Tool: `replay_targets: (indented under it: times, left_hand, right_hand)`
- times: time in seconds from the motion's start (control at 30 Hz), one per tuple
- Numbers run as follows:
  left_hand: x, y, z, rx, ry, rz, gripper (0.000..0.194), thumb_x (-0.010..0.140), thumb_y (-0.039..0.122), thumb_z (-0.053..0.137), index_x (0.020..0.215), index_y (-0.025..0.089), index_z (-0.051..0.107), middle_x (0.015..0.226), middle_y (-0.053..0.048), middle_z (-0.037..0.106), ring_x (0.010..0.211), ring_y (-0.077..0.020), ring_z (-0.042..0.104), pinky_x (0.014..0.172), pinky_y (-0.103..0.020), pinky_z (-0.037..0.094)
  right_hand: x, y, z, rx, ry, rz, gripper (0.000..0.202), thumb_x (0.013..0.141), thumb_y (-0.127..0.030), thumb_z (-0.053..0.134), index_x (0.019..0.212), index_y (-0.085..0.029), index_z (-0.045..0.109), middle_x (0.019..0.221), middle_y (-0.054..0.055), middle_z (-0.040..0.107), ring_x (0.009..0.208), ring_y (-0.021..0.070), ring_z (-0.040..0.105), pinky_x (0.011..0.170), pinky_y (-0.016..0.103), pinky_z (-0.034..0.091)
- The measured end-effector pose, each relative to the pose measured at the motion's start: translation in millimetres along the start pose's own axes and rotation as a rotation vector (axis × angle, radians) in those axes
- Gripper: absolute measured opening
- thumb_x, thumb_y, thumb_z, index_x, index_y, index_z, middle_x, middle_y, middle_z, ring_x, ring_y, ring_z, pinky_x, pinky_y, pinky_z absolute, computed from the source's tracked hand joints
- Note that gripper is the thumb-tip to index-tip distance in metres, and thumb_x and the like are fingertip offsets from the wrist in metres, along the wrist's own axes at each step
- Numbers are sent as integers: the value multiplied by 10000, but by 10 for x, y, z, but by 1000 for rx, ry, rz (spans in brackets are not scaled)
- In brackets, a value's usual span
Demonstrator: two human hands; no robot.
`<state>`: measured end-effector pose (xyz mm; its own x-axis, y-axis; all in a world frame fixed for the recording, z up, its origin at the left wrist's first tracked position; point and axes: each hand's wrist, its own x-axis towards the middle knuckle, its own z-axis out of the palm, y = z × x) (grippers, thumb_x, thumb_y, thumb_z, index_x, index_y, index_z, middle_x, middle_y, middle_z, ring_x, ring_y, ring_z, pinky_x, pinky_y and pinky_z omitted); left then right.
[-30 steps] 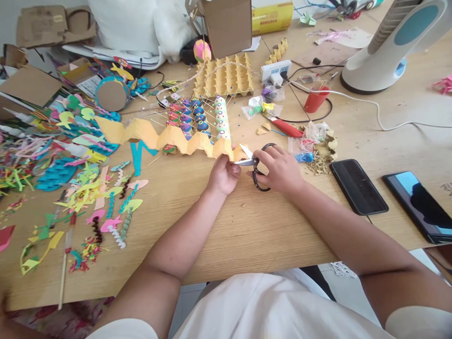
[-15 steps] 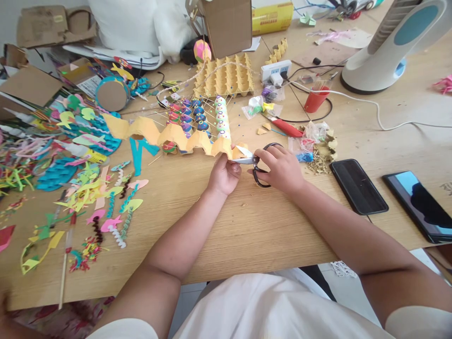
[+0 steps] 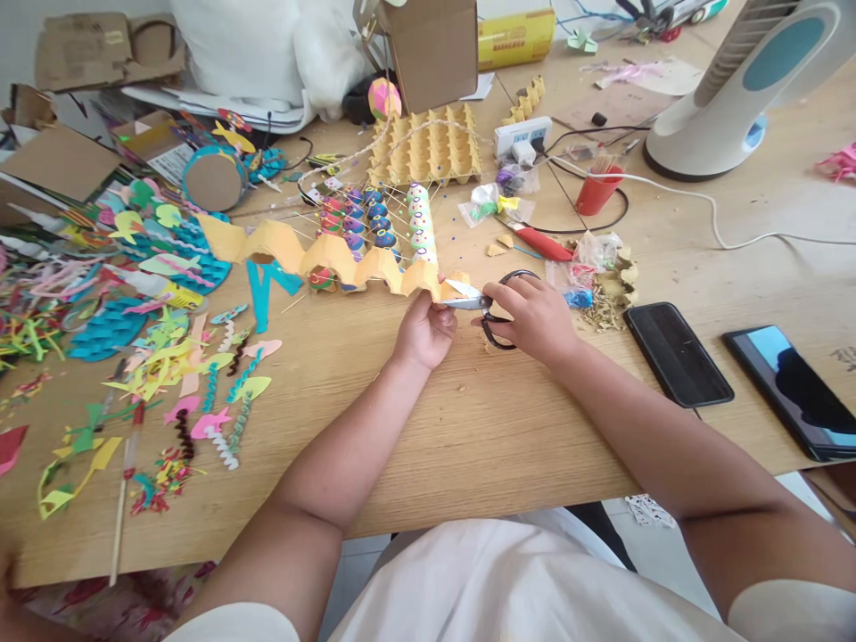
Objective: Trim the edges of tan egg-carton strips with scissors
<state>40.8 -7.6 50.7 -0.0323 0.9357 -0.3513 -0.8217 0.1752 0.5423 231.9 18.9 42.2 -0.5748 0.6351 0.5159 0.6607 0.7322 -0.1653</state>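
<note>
My left hand (image 3: 426,332) pinches the right end of a long, wavy yellow egg-carton strip (image 3: 321,259), which stretches to the left above the table. My right hand (image 3: 531,316) has its fingers in the black handles of a pair of scissors (image 3: 491,308). The blades point left, slightly parted, at the strip's end close to my left fingertips. Behind the strip are painted carton rows, one with white and green bumps (image 3: 420,223) and one dark blue (image 3: 381,218), with thin sticks poking out. The strip hides their lower parts.
A yellow egg tray (image 3: 428,147) lies at the back. Craft pieces (image 3: 160,357) cover the left side. To the right are a red cup (image 3: 600,190), two phones (image 3: 679,354) (image 3: 795,388), and a white fan (image 3: 726,98). A box cutter (image 3: 545,242) lies beyond my right hand.
The scissors and my right hand have shifted slightly to the right, and the scissor handles are at a slightly different angle. My left hand and the strip look nearly unchanged.
</note>
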Motion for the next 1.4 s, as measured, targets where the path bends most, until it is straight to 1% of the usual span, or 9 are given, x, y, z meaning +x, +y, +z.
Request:
replay_targets:
  times: [0.13, 0.33, 0.6, 0.8, 0.93, 1.1, 1.27, 1.4]
  left_hand:
    - [-9, 3, 20, 11, 17, 4, 138, 905, 233, 722, 792, 190, 655, 584, 76, 569, 419, -8, 442, 418, -112, 347]
    - [-8, 0, 11, -15, -8, -2, 124, 926, 230, 699, 818, 183, 662, 569, 76, 558, 420, -7, 448, 416, -101, 351]
    - [10, -7, -16, 7, -27, 4, 128, 887, 275, 758, 848, 186, 674, 541, 87, 518, 420, -11, 455, 418, -103, 358]
    - [25, -15, -31, -12, -47, 7, 105, 905, 255, 735, 853, 181, 683, 549, 77, 529, 424, -11, 455, 418, -98, 357]
    - [21, -12, -25, 5, -28, -5, 139, 936, 254, 692, 827, 170, 674, 551, 77, 514, 428, -7, 453, 424, -91, 352]
    - [15, -13, -18, -13, -42, -8, 136, 885, 266, 763, 832, 175, 677, 545, 82, 504, 428, -9, 457, 423, -96, 350]
    - [24, -19, -25, -38, -49, -19, 151, 919, 245, 718, 803, 163, 664, 544, 75, 510, 429, -8, 456, 424, -97, 341]
    - [37, -26, -42, -49, -62, -18, 160, 946, 237, 676, 807, 157, 667, 541, 71, 516, 429, -9, 459, 424, -99, 340]
  right_hand:
    - [7, 18, 4, 23, -14, 10, 459, 976, -606, 544, 1200, -225, 669, 969, 106, 697, 904, 268, 592, 781, 370, 426]
    - [14, 35, 15, 17, -12, -12, 491, 981, -621, 521, 1190, -204, 673, 955, 113, 697, 885, 266, 596, 778, 369, 434]
    - [28, 52, 30, 62, -26, -11, 493, 980, -633, 507, 1172, -208, 669, 944, 111, 684, 887, 270, 594, 805, 378, 445]
    - [27, 91, 79, 90, -36, -17, 527, 988, -643, 475, 1175, -186, 658, 966, 130, 683, 900, 279, 596, 831, 392, 455]
    - [28, 108, 95, 96, -44, -27, 552, 993, -653, 452, 1172, -171, 653, 956, 134, 679, 890, 276, 596, 822, 386, 456]
    - [30, 112, 101, 74, -53, -38, 569, 999, -660, 420, 1175, -168, 645, 960, 139, 679, 884, 276, 590, 818, 387, 456]
    - [30, 109, 106, 38, -39, -59, 587, 1015, -649, 388, 1169, -144, 644, 951, 146, 684, 879, 274, 596, 804, 375, 457]
    - [29, 107, 107, 42, -56, -43, 542, 1020, -626, 406, 1165, -159, 639, 956, 146, 682, 880, 278, 592, 796, 378, 447]
